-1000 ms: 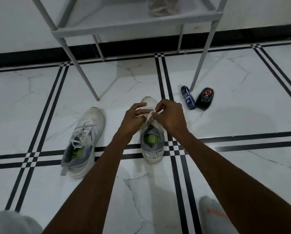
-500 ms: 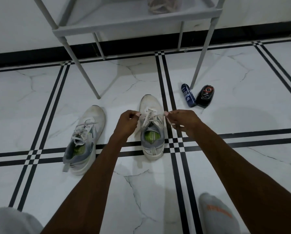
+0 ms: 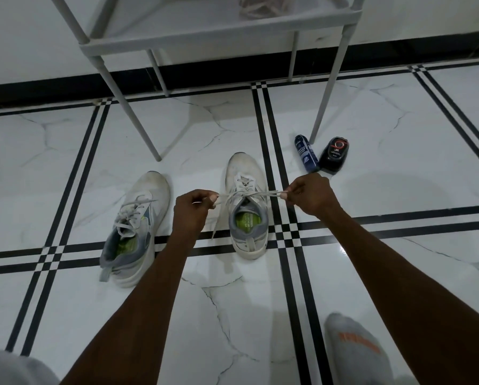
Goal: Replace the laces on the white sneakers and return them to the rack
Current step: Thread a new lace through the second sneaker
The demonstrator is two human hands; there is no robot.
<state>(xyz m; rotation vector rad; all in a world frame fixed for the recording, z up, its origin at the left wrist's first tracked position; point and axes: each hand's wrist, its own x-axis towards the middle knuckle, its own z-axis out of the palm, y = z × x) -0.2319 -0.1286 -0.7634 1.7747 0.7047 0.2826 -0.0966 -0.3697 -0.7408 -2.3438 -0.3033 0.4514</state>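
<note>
The right-hand white mesh sneaker with a grey collar and green insole (image 3: 246,207) stands on the white marble floor (image 3: 399,273) below the pale grey metal rack (image 3: 219,34). The left hand (image 3: 191,208) and right hand (image 3: 309,194) each pinch one end of its flat white lace (image 3: 253,193), drawn taut sideways, apparently to cinch a knot. The other white sneaker (image 3: 137,226) lies just left, laced loosely.

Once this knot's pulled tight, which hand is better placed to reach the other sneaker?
Left, probably. The left hand pinches the lace on the side facing the other sneaker, just beside it. The right hand sits across the laced sneaker, nearer the bottles.
</note>
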